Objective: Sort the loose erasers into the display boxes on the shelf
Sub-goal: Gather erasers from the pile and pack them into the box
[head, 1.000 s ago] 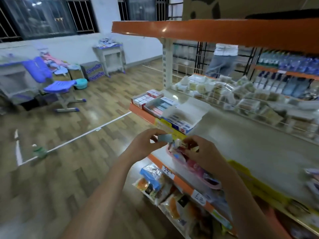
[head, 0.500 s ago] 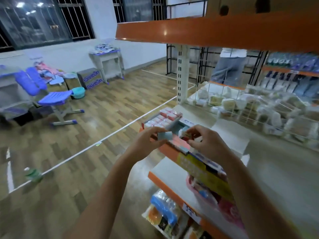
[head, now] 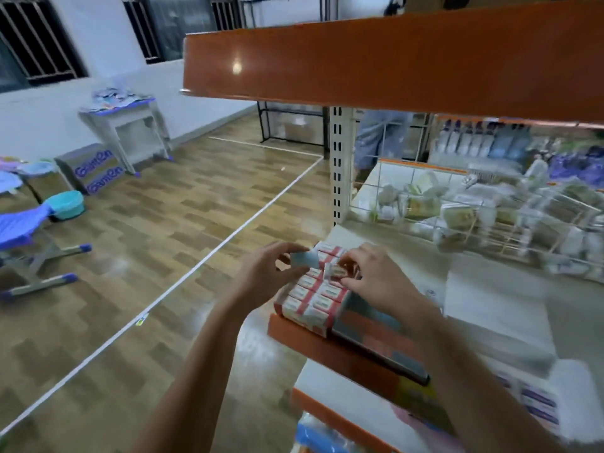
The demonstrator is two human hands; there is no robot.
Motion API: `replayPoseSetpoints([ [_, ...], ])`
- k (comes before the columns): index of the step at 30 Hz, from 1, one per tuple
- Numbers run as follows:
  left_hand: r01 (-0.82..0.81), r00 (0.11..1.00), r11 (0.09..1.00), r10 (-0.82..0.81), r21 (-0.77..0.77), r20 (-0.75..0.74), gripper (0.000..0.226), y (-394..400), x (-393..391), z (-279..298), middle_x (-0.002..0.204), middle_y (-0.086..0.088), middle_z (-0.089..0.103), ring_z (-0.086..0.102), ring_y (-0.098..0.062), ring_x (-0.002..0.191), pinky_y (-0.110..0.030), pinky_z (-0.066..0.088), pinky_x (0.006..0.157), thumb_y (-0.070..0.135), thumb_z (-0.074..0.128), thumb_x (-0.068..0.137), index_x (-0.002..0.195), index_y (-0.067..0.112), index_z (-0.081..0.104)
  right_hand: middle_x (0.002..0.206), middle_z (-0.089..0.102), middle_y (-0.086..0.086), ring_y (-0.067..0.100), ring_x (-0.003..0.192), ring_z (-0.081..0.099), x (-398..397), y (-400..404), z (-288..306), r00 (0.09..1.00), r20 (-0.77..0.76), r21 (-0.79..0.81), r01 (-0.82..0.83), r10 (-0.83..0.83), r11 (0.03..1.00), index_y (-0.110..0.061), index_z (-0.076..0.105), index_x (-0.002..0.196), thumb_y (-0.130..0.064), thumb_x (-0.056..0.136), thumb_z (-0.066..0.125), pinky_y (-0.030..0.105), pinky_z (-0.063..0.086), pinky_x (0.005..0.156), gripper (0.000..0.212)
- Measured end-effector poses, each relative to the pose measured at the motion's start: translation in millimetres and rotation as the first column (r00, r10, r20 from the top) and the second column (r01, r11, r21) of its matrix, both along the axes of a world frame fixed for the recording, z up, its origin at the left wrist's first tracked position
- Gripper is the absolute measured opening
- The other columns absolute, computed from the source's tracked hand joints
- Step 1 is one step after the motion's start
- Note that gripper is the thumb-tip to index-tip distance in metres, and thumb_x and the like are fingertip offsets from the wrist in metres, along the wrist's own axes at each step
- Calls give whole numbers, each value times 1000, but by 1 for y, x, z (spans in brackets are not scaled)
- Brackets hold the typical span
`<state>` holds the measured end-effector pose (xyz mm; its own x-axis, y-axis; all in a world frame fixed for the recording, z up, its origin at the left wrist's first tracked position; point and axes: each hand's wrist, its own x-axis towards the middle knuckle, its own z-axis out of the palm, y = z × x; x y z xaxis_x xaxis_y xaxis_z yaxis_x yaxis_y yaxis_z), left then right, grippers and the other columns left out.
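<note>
My left hand pinches a small pale-blue eraser just above the left end of the shelf. My right hand grips a white eraser with a red band, held over the display box of red-and-white erasers at the shelf's left corner. That box is packed in rows. Beside it on the right lies a darker display box with blue and red erasers, partly hidden by my right forearm.
An orange shelf hangs overhead and the orange shelf edge runs below the boxes. A wire basket of packets stands behind. A person stands beyond the rack. A desk, cartons and a chair sit at left.
The view has risen and closed in on the shelf corner. Both hands moved up with their erasers and now hover over the red-and-white box.
</note>
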<state>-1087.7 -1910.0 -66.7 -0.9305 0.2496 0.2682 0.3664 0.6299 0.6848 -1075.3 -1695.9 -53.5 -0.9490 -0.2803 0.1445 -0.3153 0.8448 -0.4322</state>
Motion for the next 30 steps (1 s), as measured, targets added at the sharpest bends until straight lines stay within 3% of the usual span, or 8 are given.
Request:
replayPoseSetpoints([
  [3,68,998,997,-68,-21,1,34,-16,-27,1,105,7,63,60,-10,90,-38,53,79,21,74,78,111,24,66,115,50,1,16,108,42,-9,-26,-5,998,1,25,60,-60,998,-17,55,118,-22,87,60,25,35,90,32],
  [8,132,989,991,-134,38,58,31,-30,-59,0,104,17,56,56,-5,90,-31,52,78,23,73,79,104,38,62,114,52,-2,14,107,42,-14,-54,-18,987,-16,51,160,-160,986,-20,54,114,-24,89,56,26,38,88,25],
  [12,212,972,977,-212,4,106,32,-31,-69,-3,108,14,52,52,-2,95,-23,49,80,25,70,81,111,34,62,114,49,-5,12,110,40,-13,-67,-23,968,-48,36,250,-248,968,-20,55,111,-28,89,57,26,38,94,23],
  [18,306,947,952,-307,24,92,32,-24,-71,-4,101,24,48,50,5,90,-11,39,72,27,72,80,108,37,62,113,48,-4,14,113,39,-12,-75,-25,952,-62,49,303,-299,952,-17,56,106,-29,87,61,25,35,94,22],
  [22,419,906,908,-418,-8,67,33,1,-61,4,101,27,46,46,8,93,-8,37,75,31,70,79,109,40,59,118,49,-7,10,113,38,5,-52,-16,927,-51,35,373,-371,927,-19,55,116,-31,89,58,21,31,95,29],
  [27,508,854,832,-520,-223,6,37,47,-40,8,118,12,52,44,-7,109,-26,42,92,36,64,83,119,32,56,117,50,-5,10,110,44,37,1,-3,802,-35,19,596,-596,802,-21,56,116,-26,89,59,16,29,86,28],
  [30,469,851,779,-525,-416,-24,37,71,-32,8,123,9,53,41,-12,112,-26,36,92,39,60,87,122,31,53,116,49,-2,12,103,49,56,24,-1,712,-12,14,702,-702,712,-18,55,118,-28,88,61,19,34,79,32],
])
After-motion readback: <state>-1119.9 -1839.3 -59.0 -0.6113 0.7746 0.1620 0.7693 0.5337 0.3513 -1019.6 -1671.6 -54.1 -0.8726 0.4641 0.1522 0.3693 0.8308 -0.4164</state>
